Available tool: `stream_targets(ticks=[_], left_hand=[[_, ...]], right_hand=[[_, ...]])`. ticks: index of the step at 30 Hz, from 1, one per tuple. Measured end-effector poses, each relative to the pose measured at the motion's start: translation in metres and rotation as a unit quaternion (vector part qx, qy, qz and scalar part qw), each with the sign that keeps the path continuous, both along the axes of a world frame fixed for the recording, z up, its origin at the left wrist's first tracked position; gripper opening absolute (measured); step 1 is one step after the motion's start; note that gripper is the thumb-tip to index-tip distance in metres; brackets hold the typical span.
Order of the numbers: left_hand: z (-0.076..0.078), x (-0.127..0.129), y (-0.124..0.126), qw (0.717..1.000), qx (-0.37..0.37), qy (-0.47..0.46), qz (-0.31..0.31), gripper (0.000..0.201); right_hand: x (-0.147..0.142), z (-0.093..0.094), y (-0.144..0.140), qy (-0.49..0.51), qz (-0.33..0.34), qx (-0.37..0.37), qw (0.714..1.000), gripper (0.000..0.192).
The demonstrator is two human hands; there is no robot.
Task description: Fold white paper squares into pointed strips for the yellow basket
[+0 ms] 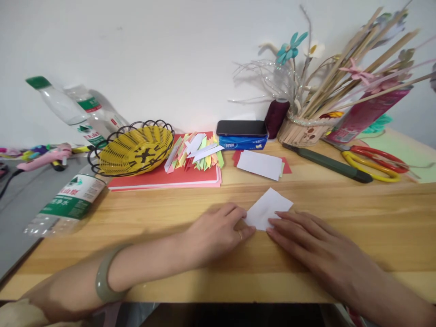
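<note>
A small white piece of paper [269, 208] lies at an angle on the wooden table. At its left corner is my left hand [218, 231], with fingers bent and the thumb and forefinger closed on the edge. My right hand [313, 245] lies flat from the right, fingers stretched out and their tips resting on the paper's lower right part. Just behind it is a short stack of cut paper, a white sheet [260, 164] on top with red and green edges showing beneath.
A yellow basket [136, 150] and folded paper strips [197, 152] rest on red sheets [163, 181]. A plastic bottle [68, 200] lies left. Behind are a phone [241, 128] on a blue box [241, 142] and dark thread [277, 119]. A green-handled cutter [334, 164] and scissors [371, 165] lie right.
</note>
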State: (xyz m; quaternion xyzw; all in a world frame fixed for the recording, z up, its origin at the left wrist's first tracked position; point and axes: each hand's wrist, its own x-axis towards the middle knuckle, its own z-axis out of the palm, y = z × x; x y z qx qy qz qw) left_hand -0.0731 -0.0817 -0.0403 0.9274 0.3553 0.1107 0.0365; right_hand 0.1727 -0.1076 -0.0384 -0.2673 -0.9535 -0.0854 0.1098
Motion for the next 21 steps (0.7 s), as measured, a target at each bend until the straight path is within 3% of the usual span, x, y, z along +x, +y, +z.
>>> stream_targets(ticks=[3, 6, 12, 17, 19, 21], left_hand=[[0.0, -0.002, 0.004, 0.998, 0.064, 0.001, 0.004, 0.023], [0.004, -0.004, 0.006, 0.992, 0.119, 0.025, -0.039, 0.018], [0.007, -0.004, 0.006, 0.995, 0.087, -0.015, -0.034, 0.016], [-0.003, -0.003, 0.011, 0.985, 0.139, -0.086, -0.052, 0.023], [-0.006, -0.003, 0.012, 0.981, 0.156, -0.099, -0.052, 0.024], [-0.008, -0.003, 0.012, 0.98, 0.166, -0.096, -0.054, 0.025]], right_hand=[[-0.011, 0.002, -0.012, 0.013, -0.02, -0.005, 1.0, 0.043], [-0.032, 0.002, -0.026, 0.031, -0.026, -0.043, 0.998, 0.034], [-0.055, -0.002, -0.03, 0.067, -0.026, -0.074, 0.995, 0.054], [-0.049, 0.006, -0.019, 0.115, -0.026, -0.102, 0.988, 0.033], [-0.047, 0.011, -0.013, 0.144, -0.062, -0.1, 0.982, 0.03], [-0.045, 0.014, -0.005, 0.149, -0.145, -0.101, 0.973, 0.028]])
